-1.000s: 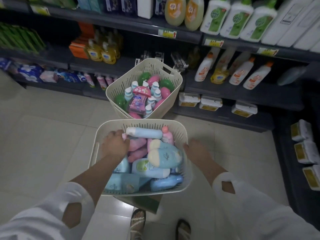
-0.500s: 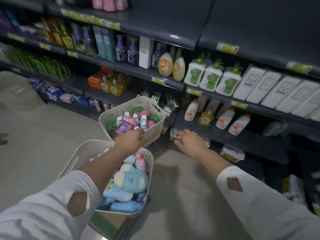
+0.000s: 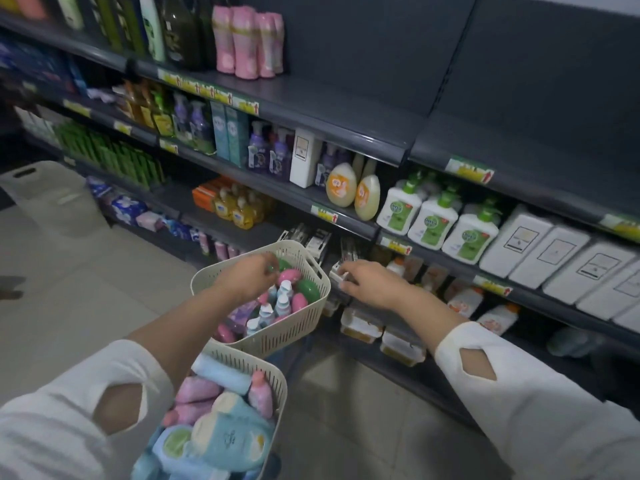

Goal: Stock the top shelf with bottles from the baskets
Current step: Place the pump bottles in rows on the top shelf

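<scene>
A left hand (image 3: 247,278) dips into the far basket (image 3: 311,308), fingers curled over its small bottles (image 3: 284,298); whether it grips one is unclear. Just right of the basket, the right hand (image 3: 367,284) hovers loose and empty, and could best steady the rim. The top shelf (image 3: 346,98), high above the basket, has bare space.

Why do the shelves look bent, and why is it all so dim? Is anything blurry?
Head view: the wide-angle lens bows the top shelf edge; light is dim, and the bottom shelf lies in shadow; the left hand and right hand are softened by motion blur, while the pink bottles look fairly sharp.
</scene>
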Available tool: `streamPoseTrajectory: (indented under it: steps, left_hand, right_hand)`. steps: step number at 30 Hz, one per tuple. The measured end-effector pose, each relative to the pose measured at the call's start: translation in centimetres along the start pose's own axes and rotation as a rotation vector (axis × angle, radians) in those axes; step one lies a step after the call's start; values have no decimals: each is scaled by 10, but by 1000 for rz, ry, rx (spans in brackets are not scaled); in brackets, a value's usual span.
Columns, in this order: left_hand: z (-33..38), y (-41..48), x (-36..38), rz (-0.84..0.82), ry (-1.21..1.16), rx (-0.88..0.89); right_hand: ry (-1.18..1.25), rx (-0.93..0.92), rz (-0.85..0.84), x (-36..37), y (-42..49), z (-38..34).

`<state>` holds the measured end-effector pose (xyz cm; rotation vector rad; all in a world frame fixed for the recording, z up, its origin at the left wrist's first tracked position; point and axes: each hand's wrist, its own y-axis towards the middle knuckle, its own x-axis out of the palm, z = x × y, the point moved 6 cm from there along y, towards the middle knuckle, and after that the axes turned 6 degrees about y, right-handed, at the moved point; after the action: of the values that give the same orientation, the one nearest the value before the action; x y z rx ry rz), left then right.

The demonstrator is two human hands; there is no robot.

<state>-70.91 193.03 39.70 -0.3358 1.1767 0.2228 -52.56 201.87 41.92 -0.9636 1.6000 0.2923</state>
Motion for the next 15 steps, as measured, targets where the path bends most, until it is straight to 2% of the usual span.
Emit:
streamPoseTrajectory:
  steps: [7, 15]
  left_hand:
    - [-2, 52, -10, -1, 0, -47]
    - [-27, 68, -14, 29, -59, -265]
  right_hand:
    - [-22, -80, -37, -34, 57, 12]
    - [-77, -256, -89, -51, 132, 22]
